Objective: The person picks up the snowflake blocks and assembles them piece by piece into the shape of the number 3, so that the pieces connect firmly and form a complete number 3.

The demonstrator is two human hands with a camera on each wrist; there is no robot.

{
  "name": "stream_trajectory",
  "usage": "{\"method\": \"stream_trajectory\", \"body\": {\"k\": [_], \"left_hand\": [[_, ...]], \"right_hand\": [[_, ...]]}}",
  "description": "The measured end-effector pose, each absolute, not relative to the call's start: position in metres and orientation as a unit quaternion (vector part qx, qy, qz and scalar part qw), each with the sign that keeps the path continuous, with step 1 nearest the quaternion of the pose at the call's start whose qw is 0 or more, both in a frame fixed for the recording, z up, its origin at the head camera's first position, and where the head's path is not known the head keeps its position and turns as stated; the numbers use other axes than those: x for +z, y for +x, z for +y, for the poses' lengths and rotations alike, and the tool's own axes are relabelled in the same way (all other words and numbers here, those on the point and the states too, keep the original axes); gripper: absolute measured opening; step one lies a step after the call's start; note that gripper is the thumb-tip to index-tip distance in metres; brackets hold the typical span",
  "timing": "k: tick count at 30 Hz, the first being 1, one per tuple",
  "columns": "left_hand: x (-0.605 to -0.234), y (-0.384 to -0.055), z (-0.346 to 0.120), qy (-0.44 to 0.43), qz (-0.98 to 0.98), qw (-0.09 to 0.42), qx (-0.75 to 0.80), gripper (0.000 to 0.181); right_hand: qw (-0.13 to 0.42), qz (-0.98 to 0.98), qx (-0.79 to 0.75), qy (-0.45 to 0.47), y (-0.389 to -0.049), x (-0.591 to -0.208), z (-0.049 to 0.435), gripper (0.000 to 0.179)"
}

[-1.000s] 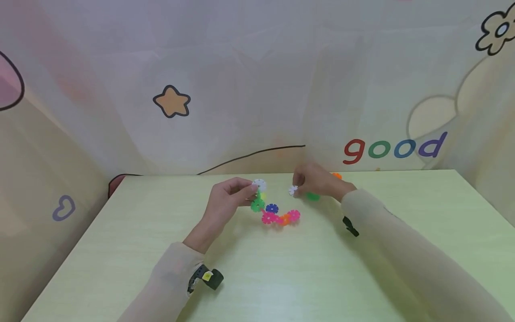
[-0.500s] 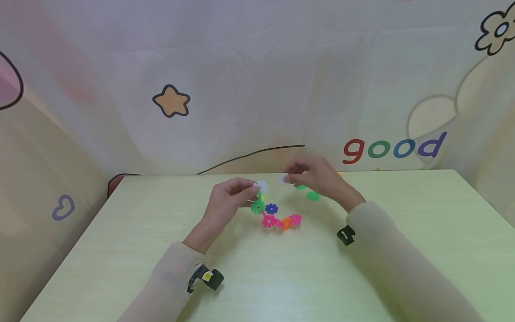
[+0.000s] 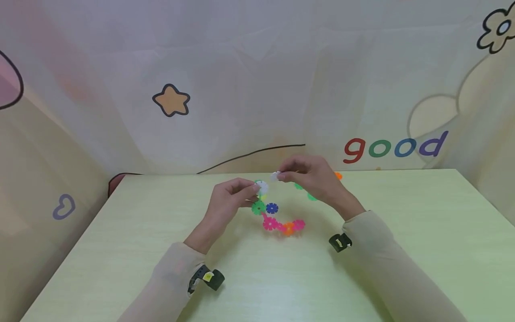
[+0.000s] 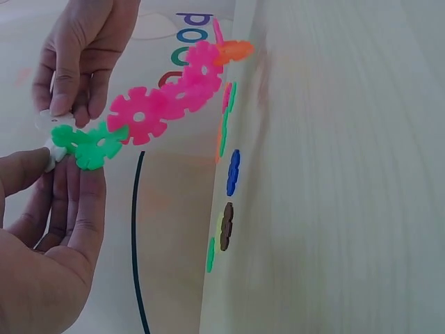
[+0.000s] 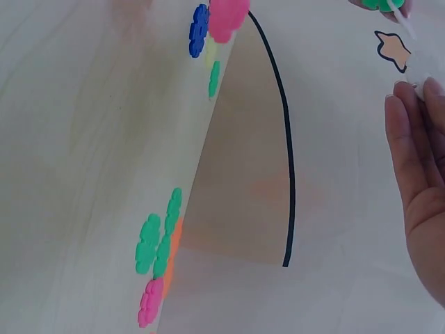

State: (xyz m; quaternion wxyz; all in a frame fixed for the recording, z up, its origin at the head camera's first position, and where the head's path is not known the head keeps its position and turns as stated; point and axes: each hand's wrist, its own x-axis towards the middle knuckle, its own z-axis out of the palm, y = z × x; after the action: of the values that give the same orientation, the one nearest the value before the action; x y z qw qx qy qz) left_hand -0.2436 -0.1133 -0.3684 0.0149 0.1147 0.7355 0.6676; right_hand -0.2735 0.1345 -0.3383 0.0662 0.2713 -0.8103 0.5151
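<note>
My left hand (image 3: pixel 225 197) pinches a white snowflake disc (image 3: pixel 263 187) at the end of a linked chain. From it hang green discs (image 4: pixel 97 146), then pink discs (image 4: pixel 139 117), an orange disc (image 3: pixel 288 229) and another pink disc (image 3: pixel 298 224). Up and to the right, my right hand (image 3: pixel 318 179) holds a loose white disc (image 3: pixel 275 175) between thumb and fingers. In the head view a small gap parts the two white discs. That loose disc shows only partly in the right wrist view, at the fingertips (image 5: pixel 403 104).
On the pale table (image 3: pixel 257 277) lie loose discs: a blue disc (image 3: pixel 272 208) behind the chain, a brown disc (image 4: pixel 227 226), green discs (image 5: pixel 147 243) and a pink disc (image 5: pixel 150 303). An orange disc (image 3: pixel 339 175) sits near the back edge. A printed cloth hangs behind.
My right hand has lifted the white disc and brought it left, closer to the left hand. The left hand stays nearly still, while the chain's lower end has swung slightly down and right.
</note>
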Motion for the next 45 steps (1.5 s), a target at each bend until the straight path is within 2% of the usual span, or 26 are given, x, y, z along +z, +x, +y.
{"method": "stream_trajectory", "body": {"k": [13,45], "left_hand": [[-0.367,-0.242,-0.112,0.118,0.731,0.022,0.672,0.023],[-0.366,-0.243,-0.113,0.102,0.738,0.033,0.667,0.020]], "right_hand": [[0.103,-0.803,0.495,0.315,-0.268,-0.337,0.131,0.012],[0.098,-0.775,0.532,0.326,-0.264,-0.345,0.118,0.011]]}}
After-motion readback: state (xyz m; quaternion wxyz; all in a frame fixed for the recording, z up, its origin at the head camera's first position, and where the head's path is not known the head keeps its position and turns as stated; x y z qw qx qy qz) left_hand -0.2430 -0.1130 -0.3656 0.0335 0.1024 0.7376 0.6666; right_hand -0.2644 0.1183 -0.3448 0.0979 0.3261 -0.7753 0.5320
